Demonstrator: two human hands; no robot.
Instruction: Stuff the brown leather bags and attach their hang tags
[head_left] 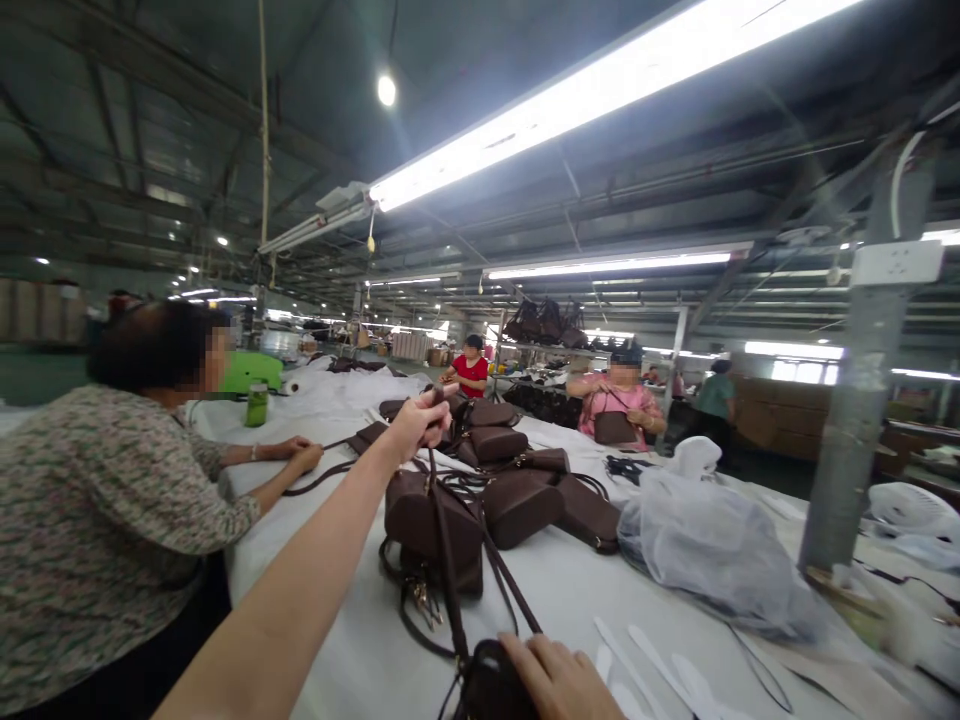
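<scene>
My left hand (421,424) is stretched out over the table, its fingers closed round a dark brown strap (444,540) that runs down towards the bag near me. At the bottom edge my right hand (559,680) rests on a dark brown bag (491,682), its fingers wrapped over the side; the bag is partly cut off by the frame. Just beyond, a brown bag (424,515) lies with straps and small metal clasps (421,592) beside it. More brown bags (521,507) are piled behind.
A person (112,500) leans on the white-covered table (360,640) at left, holding a strap. Clear plastic bags (712,540) and white strips (645,660) lie right, near a grey post (847,430). A green jar (256,405) stands far left. Two people sit opposite.
</scene>
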